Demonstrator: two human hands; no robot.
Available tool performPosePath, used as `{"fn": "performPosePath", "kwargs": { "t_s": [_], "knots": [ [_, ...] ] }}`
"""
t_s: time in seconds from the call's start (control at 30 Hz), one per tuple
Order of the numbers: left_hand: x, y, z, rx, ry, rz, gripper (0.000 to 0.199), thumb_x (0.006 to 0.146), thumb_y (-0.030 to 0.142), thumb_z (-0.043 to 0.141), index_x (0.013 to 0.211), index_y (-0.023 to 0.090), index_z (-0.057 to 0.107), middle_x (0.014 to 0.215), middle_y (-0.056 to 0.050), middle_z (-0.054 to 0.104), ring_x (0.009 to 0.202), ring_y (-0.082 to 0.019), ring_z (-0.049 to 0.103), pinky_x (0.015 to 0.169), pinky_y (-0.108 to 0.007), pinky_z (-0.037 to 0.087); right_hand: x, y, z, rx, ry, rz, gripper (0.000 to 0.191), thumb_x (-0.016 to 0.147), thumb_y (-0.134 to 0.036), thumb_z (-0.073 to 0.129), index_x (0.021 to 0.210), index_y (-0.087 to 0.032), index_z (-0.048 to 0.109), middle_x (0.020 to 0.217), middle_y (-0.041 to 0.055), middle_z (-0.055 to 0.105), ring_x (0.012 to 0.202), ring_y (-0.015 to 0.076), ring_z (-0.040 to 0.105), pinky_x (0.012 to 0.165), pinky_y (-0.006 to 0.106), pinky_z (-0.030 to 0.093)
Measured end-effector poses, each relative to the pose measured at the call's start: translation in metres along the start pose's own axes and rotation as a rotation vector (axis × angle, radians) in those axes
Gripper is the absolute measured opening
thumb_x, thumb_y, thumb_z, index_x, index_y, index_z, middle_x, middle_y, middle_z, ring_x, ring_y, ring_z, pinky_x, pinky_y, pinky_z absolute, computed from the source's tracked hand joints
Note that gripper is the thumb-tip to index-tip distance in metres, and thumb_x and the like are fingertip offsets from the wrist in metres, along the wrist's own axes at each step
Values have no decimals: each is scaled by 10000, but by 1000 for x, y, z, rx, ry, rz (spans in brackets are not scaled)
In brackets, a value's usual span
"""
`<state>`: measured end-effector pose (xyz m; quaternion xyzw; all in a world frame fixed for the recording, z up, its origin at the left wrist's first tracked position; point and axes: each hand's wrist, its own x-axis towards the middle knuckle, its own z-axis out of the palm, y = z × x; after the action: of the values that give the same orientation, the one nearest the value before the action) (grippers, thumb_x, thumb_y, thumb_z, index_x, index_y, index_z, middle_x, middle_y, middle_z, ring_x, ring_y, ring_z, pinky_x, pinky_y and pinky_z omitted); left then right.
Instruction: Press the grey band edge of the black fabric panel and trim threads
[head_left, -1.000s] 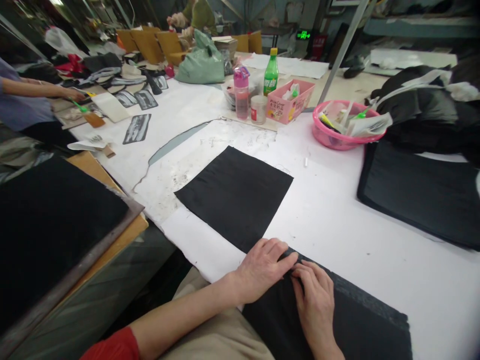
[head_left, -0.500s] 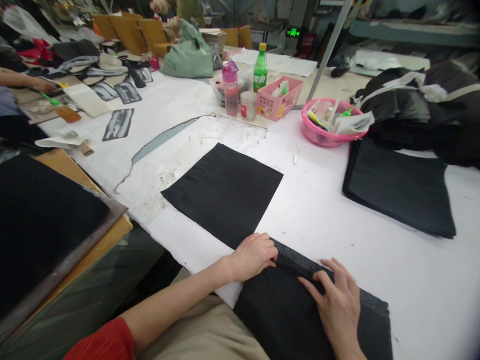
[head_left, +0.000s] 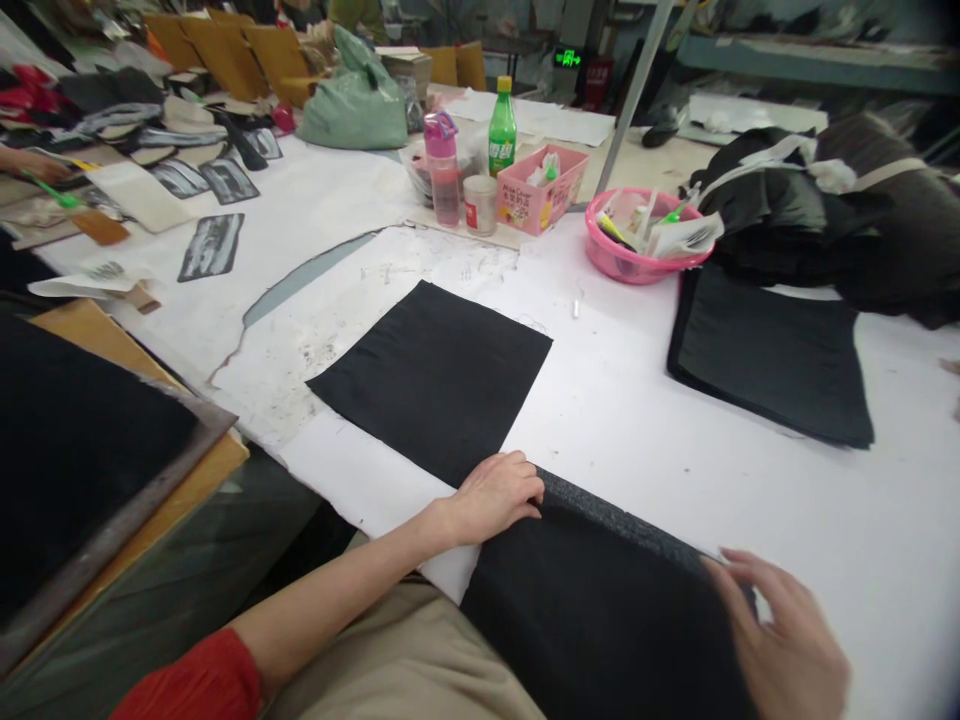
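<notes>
- Along the near side of the white-covered table (head_left: 622, 410), a black panel (head_left: 607, 610) is lying in front of the person, with a grey strip (head_left: 622, 520) bordering its far edge.
- The long axis of the strip is running obliquely, from the left hand (head_left: 499, 490) at upper left to the right hand (head_left: 787, 630) at lower right. The body of the panel is extending from this strip toward the person.
- Left hand: the palm is facing down and the fingers are curling over the left end of the strip. The contact is hiding beneath them; whether they are clamping the panel or only pressing it, one cannot tell.
- Right hand: thumb and forefinger are standing partly apart, their tips lying at the far edge toward its right end. Blur is obscuring the contact; a pinch cannot be confirmed.
- The left hand is lying nearer the second black panel (head_left: 435, 380), which is resting just beyond it.
- Beyond the right hand, well apart, a stack of dark sheets (head_left: 772, 370) is lying.
</notes>
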<state>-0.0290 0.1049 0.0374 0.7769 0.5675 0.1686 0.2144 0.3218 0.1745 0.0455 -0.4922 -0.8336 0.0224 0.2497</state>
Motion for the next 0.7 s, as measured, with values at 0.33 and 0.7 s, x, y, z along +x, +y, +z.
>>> {"fn": "performPosePath", "kwargs": {
  "t_s": [0.33, 0.7],
  "knots": [
    [0, -5, 0, 32, 6, -1, 244, 855, 420, 682, 917, 192, 623, 905, -13, 618, 924, -188, 519, 790, -293, 413, 27, -122, 81, 238, -258, -281, 240, 1006, -341, 480, 1186, -235, 599, 991, 40, 632, 916, 211, 545, 820, 370, 413],
    [-10, -13, 11, -6, 219, 5, 184, 995, 239, 468, 1010, 165, 636, 927, -33, 633, 925, -168, 531, 827, -291, 425, 25, -120, 89, 321, -228, -259, 162, 995, -271, 519, 1070, -241, 660, 918, 26, 621, 861, 190, 529, 780, 347, 406]
  ]
}}
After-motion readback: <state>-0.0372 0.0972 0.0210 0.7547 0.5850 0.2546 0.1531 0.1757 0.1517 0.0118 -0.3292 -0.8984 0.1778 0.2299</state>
